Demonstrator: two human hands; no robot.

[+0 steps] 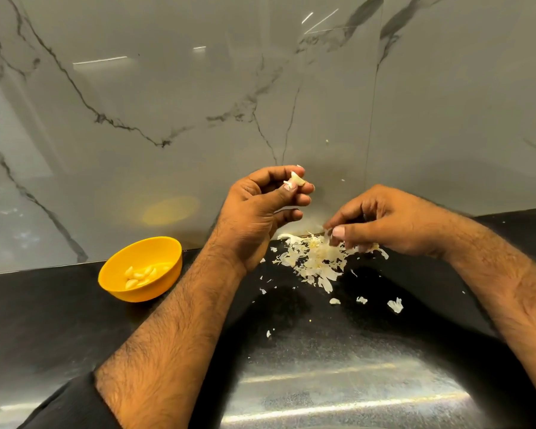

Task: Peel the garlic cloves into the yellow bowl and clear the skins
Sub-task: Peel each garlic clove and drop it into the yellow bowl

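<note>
At frame centre our left hand [260, 202] pinches a garlic clove [296, 180]; our right hand [384, 221] seemingly pinches skins [314, 258] on the pile. The yellow bowl [140, 269] sits lower left.

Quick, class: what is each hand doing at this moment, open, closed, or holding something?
Left hand: pinches a garlic clove.
Right hand: pinches a bit of skin over the skin pile.

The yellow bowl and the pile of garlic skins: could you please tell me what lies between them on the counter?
In the head view, the left forearm crosses above the black counter between the yellow bowl and the skin pile.
</note>
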